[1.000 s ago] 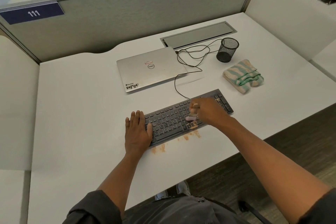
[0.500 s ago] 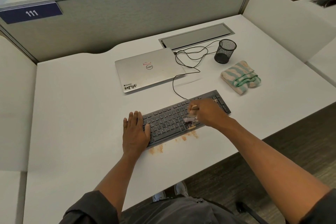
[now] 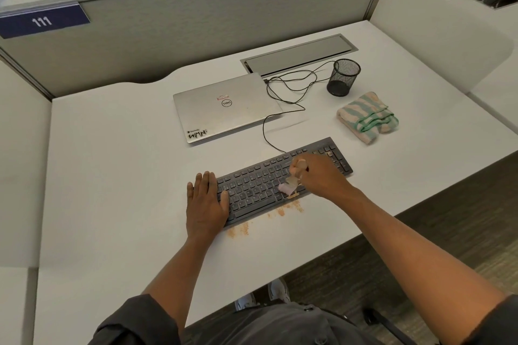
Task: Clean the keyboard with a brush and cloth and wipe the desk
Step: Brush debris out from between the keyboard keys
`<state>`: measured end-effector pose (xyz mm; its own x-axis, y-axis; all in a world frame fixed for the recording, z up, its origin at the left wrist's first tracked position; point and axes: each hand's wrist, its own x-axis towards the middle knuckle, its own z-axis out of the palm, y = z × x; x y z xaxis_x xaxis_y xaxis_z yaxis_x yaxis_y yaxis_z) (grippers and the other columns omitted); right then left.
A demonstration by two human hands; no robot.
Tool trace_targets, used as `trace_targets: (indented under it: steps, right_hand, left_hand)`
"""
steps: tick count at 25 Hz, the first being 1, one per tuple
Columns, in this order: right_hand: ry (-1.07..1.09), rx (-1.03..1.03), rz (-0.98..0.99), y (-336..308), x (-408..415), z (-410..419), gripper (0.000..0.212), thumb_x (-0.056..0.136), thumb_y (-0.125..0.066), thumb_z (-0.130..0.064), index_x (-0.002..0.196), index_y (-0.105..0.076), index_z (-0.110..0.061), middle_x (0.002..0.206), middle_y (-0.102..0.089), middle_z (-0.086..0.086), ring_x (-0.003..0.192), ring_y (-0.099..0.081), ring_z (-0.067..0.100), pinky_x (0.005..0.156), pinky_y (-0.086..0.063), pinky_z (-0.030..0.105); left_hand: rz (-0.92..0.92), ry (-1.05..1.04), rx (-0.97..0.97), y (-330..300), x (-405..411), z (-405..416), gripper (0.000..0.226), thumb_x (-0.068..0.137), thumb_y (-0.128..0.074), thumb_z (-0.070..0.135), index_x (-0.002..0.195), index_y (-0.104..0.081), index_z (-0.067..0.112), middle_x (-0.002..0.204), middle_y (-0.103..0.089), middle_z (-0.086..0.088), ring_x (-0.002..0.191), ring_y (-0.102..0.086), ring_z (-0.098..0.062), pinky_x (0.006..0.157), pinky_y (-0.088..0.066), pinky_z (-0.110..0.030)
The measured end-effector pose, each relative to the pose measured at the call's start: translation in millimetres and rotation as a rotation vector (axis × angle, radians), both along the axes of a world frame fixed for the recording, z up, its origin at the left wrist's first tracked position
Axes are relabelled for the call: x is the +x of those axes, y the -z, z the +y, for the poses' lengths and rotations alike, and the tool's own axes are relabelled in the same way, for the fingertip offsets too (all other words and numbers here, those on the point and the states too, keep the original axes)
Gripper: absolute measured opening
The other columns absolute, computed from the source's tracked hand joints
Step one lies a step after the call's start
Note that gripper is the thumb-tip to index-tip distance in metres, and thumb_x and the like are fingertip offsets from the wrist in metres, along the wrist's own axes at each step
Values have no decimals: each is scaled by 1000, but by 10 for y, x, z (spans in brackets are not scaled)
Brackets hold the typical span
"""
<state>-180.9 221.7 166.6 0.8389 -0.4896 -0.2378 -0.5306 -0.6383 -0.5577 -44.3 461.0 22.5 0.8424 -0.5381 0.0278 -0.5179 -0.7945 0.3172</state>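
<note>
A dark keyboard (image 3: 260, 185) lies slanted on the white desk (image 3: 112, 176) near its front edge. My left hand (image 3: 206, 202) rests flat on the keyboard's left end, fingers straight. My right hand (image 3: 316, 176) grips a small brush (image 3: 288, 186) with pale pink bristles that touch the keys right of the middle. Orange crumbs (image 3: 288, 209) lie on the desk along the keyboard's front edge, with another patch (image 3: 238, 230) further left. A folded green and beige striped cloth (image 3: 367, 117) lies on the desk behind the keyboard's right end.
A shut silver laptop (image 3: 224, 108) sits behind the keyboard. A black mesh pen cup (image 3: 343, 77) stands at the back right, with a black cable (image 3: 283, 98) looping from the keyboard toward a grey cable hatch (image 3: 298, 54). Partition walls enclose the desk.
My right hand has shifted the brush slightly left and toward me over the keys. My left hand stays on the keyboard's left end.
</note>
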Motion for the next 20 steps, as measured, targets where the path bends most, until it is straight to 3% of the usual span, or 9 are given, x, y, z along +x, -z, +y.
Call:
trace_targets:
  steps: [4,8,14,16,20]
  right_hand:
    - [3,-76,46,90,-42,13,11,92,-55,-12,85,-62,-7,81,-67,8,78,-62,25,66,-47,35]
    - [48,-105,-63,41,-16,-38,17,98,-52,-17,85,-61,-9,73,-62,2,70,-59,21,64,-47,32]
    - [-32,-154,94,192,-63,-84,25,96,-52,-16,74,-62,-10,74,-66,7,70,-62,24,60,-43,28]
    - [-2,-109,43,130,-34,-95,27,97,-54,-18,71,-59,-15,76,-67,5,72,-63,22,63,-46,29]
    - [-14,-63,-55,91,46,23,19,98,-52,-19,87,-64,-10,79,-67,5,73,-61,19,65,-44,28]
  left_hand:
    - [-2,1,-8,10,4,-2,78,95,-17,50,155,-34,3,162,-33,-14,154,-19,-29,127,-5,-44]
    - [6,1,-6,11,4,5,76,96,-20,48,155,-33,4,162,-32,-13,154,-19,-28,127,-4,-43]
    - [13,-2,-12,-1,1,3,76,96,-19,49,156,-31,4,163,-31,-13,155,-17,-27,127,-2,-42]
    - [13,-1,-16,6,3,4,78,95,-17,50,156,-31,4,163,-31,-13,154,-18,-28,127,-3,-43]
    - [16,-1,-20,12,-1,8,77,96,-18,50,156,-32,4,163,-31,-13,154,-18,-28,127,-4,-44]
